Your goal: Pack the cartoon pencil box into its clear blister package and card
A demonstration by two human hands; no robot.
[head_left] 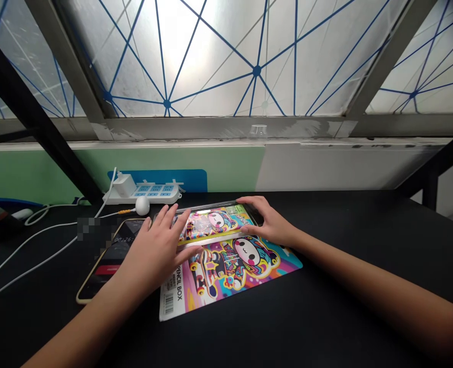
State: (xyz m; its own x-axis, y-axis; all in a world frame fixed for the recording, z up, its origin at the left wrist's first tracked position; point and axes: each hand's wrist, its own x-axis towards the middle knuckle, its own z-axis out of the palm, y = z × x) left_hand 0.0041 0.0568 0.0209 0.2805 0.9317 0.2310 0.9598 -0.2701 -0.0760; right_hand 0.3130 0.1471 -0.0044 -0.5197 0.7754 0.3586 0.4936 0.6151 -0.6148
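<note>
A flat pencil box [216,223] with a colourful cartoon character on its lid lies on the far part of a printed cardboard sheet [245,263]. The sheet repeats the character and bears the words "PENCIL BOX" and a barcode at its left end. My left hand [151,250] rests at the box's left end, fingers spread and thumb stretched along the near edge. At the right end, my right hand [270,222] grips the box, thumb on the near side and fingers at the far corner. The fingers hide both ends of the box.
Left of the sheet lies a phone [109,260] showing a timer, partly behind my left arm. A white power strip [157,192] with a plugged-in charger [124,185] stands by the wall. White cables [38,235] cross the black table [349,245] on the left.
</note>
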